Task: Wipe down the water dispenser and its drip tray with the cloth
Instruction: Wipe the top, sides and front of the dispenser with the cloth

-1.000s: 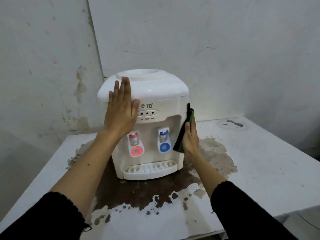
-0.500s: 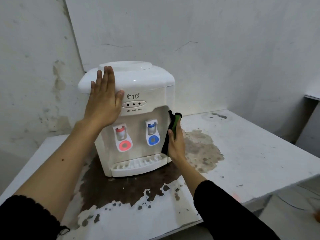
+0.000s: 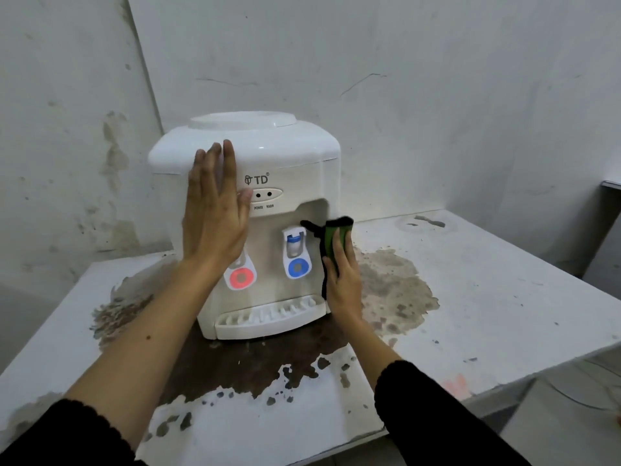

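Bare utility room; stained wall (image 3: 100, 163), worn table (image 3: 504, 314).

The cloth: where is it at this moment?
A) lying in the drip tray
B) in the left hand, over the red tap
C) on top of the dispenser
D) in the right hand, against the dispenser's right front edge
D: the right hand presses the green and black cloth against the right front edge of the dispenser, beside the blue tap.
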Action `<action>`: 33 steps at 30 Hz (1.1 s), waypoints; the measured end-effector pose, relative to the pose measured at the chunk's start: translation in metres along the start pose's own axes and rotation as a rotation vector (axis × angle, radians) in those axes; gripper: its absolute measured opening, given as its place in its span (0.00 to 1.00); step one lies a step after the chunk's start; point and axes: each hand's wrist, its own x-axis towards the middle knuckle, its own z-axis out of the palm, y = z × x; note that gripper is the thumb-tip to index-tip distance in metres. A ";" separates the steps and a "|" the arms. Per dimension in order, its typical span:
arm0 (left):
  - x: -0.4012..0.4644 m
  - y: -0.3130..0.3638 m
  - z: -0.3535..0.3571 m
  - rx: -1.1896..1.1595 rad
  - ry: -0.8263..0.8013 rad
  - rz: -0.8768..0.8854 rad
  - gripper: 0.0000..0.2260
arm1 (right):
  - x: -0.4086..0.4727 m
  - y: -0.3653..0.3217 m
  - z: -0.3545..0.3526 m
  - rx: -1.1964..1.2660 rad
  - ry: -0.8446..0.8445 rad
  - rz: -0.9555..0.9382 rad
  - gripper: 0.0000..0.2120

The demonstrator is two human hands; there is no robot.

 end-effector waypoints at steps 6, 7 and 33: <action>-0.005 -0.003 0.007 -0.042 -0.020 0.018 0.29 | 0.014 -0.011 -0.009 0.046 0.036 0.013 0.23; -0.006 -0.004 0.007 -0.041 -0.027 0.020 0.29 | 0.023 -0.018 -0.011 0.065 0.056 -0.013 0.22; -0.078 0.050 0.014 -0.600 -0.264 -0.240 0.14 | -0.035 -0.054 -0.036 0.203 0.000 0.221 0.26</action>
